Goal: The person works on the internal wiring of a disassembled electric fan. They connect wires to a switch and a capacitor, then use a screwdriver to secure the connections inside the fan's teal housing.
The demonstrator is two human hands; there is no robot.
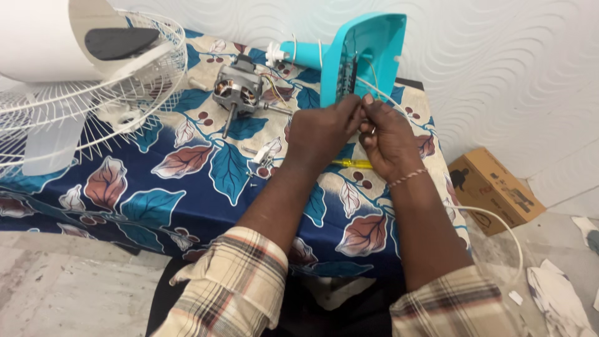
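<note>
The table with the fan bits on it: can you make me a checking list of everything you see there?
Surface: table under a blue cloth with a leaf print.
Job's things: turquoise fan base tipped on its edge; fan motor lying beside it.
Clutter: yellow screwdriver, white fan guard, small loose parts near the wrists.
Hands: left hand and right hand together, pinching a white wire at the base.
Cables: white cord trailing off the table's right side.
Surroundings: cardboard box and paper scraps on the floor; textured white wall.

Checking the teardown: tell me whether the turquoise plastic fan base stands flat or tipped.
Tipped: turquoise plastic fan base stands on edge, open underside facing the camera.
</note>
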